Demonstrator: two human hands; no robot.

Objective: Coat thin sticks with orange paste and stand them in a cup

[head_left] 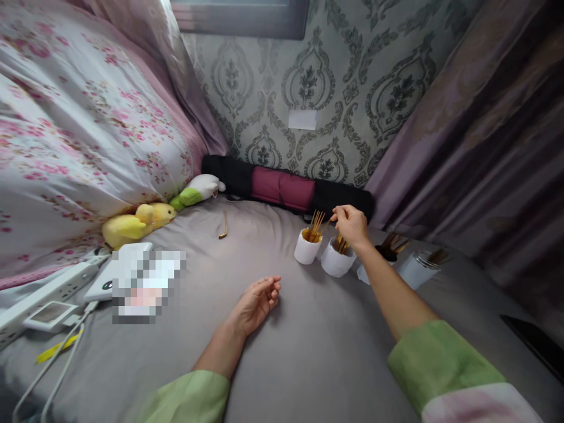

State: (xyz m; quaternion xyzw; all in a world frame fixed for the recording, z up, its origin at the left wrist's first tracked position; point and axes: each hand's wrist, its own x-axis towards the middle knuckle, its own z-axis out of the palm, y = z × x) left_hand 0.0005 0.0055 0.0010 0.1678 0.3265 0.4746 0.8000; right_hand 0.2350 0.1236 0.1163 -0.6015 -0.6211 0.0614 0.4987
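Between seven and eight o'clock from the right hand (351, 224), its fingertips pinched on one thin stick (327, 224) slanting that same way, stands the leftmost cup (306, 251), while the left hand (259, 302), loosely curled and seemingly empty, lies farther from the stick.

Single view, head-worn. Taken from above the near side of the gray sheet (308, 364); aimed forward and down, with damask wallpaper (308, 79) faced at the top. Left hand (259, 302) and right hand (351, 224) seen fairly near, from above; green sleeves (445, 355) cut by the bottom edge.
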